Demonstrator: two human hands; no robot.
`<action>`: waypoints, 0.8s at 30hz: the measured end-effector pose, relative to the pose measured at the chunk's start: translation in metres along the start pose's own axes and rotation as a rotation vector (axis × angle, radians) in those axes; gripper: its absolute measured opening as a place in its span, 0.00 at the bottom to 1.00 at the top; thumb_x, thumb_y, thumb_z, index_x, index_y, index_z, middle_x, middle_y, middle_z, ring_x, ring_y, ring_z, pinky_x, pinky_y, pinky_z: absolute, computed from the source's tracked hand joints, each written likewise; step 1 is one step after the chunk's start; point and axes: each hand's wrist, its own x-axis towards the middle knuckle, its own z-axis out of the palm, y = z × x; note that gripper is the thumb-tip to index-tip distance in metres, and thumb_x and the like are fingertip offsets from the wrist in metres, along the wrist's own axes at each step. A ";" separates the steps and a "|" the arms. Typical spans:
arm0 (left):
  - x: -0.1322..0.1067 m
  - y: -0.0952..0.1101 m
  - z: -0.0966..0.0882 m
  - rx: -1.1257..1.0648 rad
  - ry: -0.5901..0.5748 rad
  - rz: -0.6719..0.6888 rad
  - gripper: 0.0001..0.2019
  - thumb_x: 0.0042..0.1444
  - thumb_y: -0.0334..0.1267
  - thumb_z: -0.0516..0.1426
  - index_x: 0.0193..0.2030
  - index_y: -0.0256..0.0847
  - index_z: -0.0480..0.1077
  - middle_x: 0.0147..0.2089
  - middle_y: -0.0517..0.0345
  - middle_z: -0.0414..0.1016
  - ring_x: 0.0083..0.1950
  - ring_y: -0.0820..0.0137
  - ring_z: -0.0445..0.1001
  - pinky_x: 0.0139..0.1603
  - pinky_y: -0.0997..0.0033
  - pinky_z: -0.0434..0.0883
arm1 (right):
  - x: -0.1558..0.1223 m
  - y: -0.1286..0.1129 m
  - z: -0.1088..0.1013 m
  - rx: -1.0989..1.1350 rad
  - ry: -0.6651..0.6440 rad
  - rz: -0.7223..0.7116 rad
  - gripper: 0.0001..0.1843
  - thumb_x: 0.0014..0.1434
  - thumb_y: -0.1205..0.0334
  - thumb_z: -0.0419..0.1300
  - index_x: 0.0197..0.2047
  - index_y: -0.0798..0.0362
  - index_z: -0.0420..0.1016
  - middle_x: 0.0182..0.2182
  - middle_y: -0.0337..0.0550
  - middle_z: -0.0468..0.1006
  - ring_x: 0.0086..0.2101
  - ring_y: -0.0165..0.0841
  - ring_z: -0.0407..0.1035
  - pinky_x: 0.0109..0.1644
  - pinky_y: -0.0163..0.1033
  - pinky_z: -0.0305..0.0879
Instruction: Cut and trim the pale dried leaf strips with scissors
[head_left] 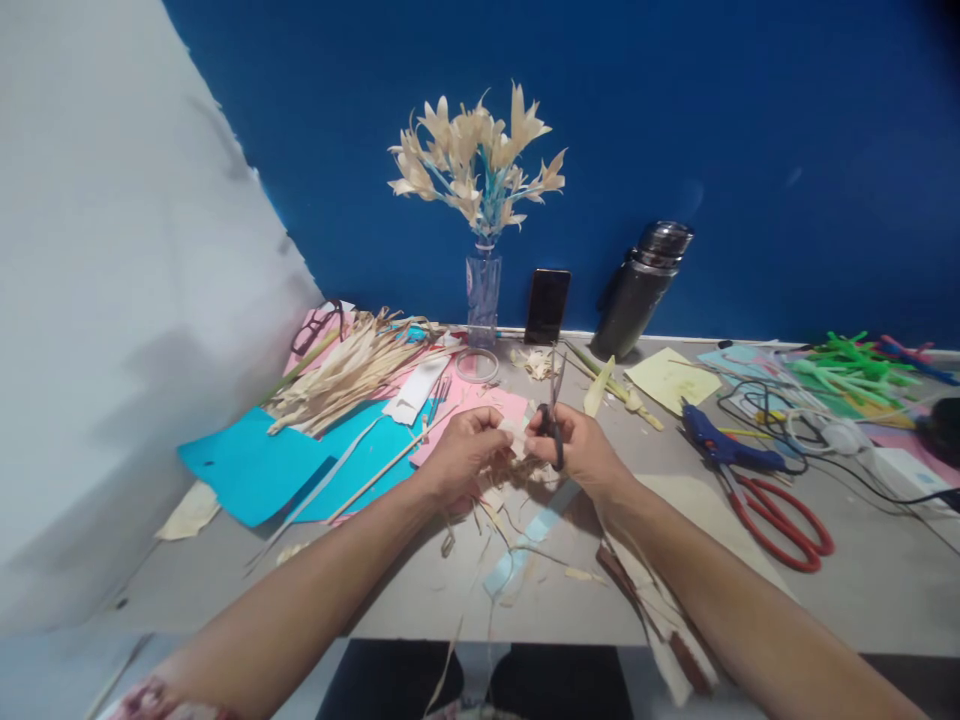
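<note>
My left hand [461, 455] is closed in a pinch on a small pale strip of dried leaf [516, 432] held between both hands above the grey table [862, 580]. My right hand [574, 450] grips black-handled scissors [553, 400] with the blades pointing up and away, right beside the strip. Trimmed scraps and thin fibres [502, 510] lie on the table just under the hands.
A bundle of dried leaf strips [352, 370] lies on blue paper [255, 465] at the left. A vase of leaf flowers [484, 290], a phone [547, 305] and a flask [641, 290] stand at the back. Right: blue glue gun [720, 445], red scissors [780, 515], green pieces [855, 365], cables.
</note>
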 end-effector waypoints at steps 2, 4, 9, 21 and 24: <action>-0.002 0.000 0.000 0.099 -0.009 -0.002 0.10 0.44 0.32 0.62 0.26 0.39 0.63 0.19 0.63 0.67 0.21 0.74 0.69 0.23 0.76 0.65 | -0.001 -0.002 -0.001 0.001 0.006 0.018 0.17 0.42 0.60 0.70 0.35 0.53 0.72 0.27 0.36 0.74 0.26 0.29 0.67 0.30 0.33 0.63; -0.004 0.001 0.001 0.193 -0.018 -0.018 0.07 0.44 0.32 0.61 0.27 0.39 0.64 0.20 0.62 0.68 0.21 0.73 0.70 0.22 0.76 0.64 | -0.002 -0.003 -0.001 -0.025 -0.022 0.024 0.16 0.41 0.61 0.70 0.34 0.53 0.72 0.25 0.35 0.73 0.25 0.28 0.65 0.28 0.33 0.62; -0.007 0.001 0.002 0.290 -0.044 -0.030 0.05 0.45 0.33 0.60 0.28 0.38 0.67 0.21 0.59 0.71 0.22 0.72 0.71 0.20 0.77 0.62 | -0.002 0.000 0.000 -0.107 -0.044 0.002 0.12 0.41 0.63 0.68 0.31 0.54 0.72 0.21 0.34 0.72 0.22 0.27 0.64 0.25 0.32 0.60; -0.005 -0.001 0.004 0.387 -0.024 0.111 0.06 0.48 0.33 0.60 0.25 0.38 0.66 0.21 0.60 0.68 0.23 0.74 0.68 0.24 0.75 0.64 | -0.002 0.001 -0.002 -0.201 -0.089 -0.042 0.10 0.43 0.65 0.65 0.31 0.54 0.70 0.23 0.34 0.72 0.24 0.27 0.63 0.28 0.32 0.60; -0.005 -0.003 0.004 0.392 -0.045 0.140 0.06 0.49 0.34 0.60 0.25 0.38 0.67 0.22 0.60 0.69 0.24 0.75 0.68 0.26 0.75 0.64 | -0.002 0.002 -0.002 -0.246 -0.088 -0.074 0.09 0.42 0.67 0.63 0.31 0.54 0.70 0.24 0.34 0.71 0.25 0.27 0.62 0.28 0.32 0.59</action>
